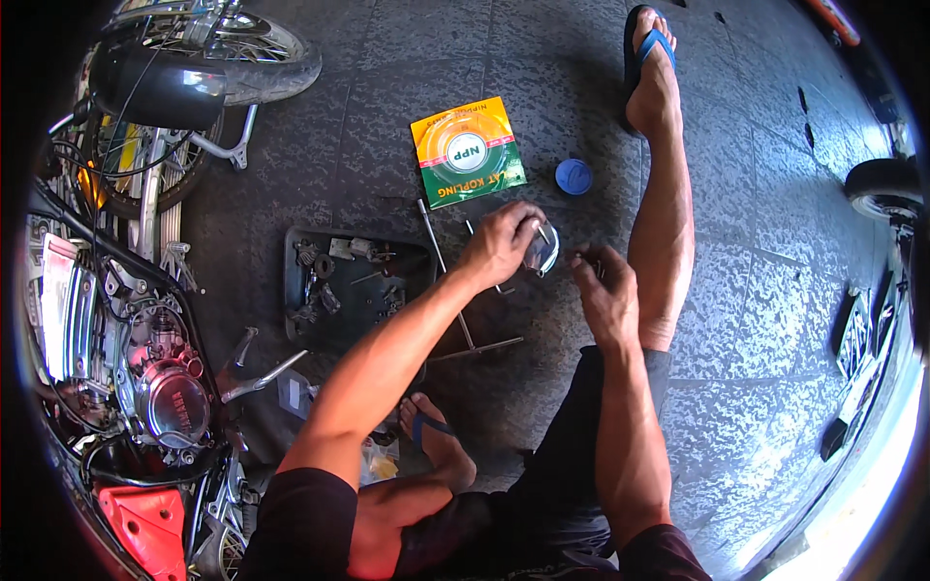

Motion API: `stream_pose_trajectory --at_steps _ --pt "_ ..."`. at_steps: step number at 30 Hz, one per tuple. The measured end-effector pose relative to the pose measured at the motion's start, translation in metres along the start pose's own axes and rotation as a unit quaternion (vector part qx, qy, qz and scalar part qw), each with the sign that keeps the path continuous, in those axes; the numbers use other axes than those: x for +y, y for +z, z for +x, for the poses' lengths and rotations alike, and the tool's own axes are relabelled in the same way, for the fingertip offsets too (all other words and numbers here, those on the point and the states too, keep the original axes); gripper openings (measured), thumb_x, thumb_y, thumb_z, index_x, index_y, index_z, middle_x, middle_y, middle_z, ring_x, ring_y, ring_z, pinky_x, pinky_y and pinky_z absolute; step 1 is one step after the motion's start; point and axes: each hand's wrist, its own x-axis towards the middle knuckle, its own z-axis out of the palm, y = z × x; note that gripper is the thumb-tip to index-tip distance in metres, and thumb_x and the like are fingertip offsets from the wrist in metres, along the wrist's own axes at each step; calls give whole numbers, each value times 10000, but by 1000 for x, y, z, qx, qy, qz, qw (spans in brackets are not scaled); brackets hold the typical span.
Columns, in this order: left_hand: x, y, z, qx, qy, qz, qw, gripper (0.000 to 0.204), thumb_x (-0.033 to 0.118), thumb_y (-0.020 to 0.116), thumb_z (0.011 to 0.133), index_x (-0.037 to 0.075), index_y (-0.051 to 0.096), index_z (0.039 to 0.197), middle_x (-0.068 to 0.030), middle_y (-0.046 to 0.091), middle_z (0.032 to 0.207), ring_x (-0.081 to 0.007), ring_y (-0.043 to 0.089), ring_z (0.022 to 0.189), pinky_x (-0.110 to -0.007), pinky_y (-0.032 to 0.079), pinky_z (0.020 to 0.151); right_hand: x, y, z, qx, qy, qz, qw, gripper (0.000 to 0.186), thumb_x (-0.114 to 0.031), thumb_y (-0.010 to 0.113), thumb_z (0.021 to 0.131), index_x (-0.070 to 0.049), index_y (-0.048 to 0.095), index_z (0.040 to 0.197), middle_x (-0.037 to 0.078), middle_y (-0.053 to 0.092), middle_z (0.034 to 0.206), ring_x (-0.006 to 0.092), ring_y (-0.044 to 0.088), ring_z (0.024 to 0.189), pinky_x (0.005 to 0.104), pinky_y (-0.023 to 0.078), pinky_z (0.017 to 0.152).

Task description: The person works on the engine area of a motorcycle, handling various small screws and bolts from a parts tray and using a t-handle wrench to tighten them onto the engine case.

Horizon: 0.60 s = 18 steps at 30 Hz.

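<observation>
My left hand (499,247) grips a round, shiny metal part (543,254) near the middle of the head view. Just to its right, my right hand (605,290) has thumb and fingers pinched together on something small and dark that I cannot make out. Beneath them lie T-handled metal tools (438,249) on the dark floor. A yellow and green flat package (441,131) and a small blue round container (573,176) lie above my hands. A black tray (354,305) holding several small metal parts is to the left.
A partly dismantled motorcycle (174,407) fills the left side, its wheel at the upper left. My outstretched leg (662,213) runs up the right; my other foot (436,436) is below the tray. A small wheel (886,194) and dark objects (857,358) line the right edge of the tiled floor (756,232).
</observation>
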Motion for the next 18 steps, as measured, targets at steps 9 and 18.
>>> stream_pose_trajectory --at_steps 9,18 --pt "54 -61 -94 -79 -259 -575 772 245 126 456 1004 22 610 1164 -89 650 1104 -181 635 1031 -346 517 921 -39 25 -47 -128 14 20 991 226 -107 644 894 34 645 1071 88 686 920 122 625 846 279 502 762" --pt "59 -59 -166 13 -295 -731 615 556 425 412 971 -28 558 1259 -146 618 1216 -251 611 1085 -418 467 992 -66 70 -88 -167 -101 -203 960 215 -78 675 831 -26 686 1039 156 704 913 259 693 855 350 527 779"
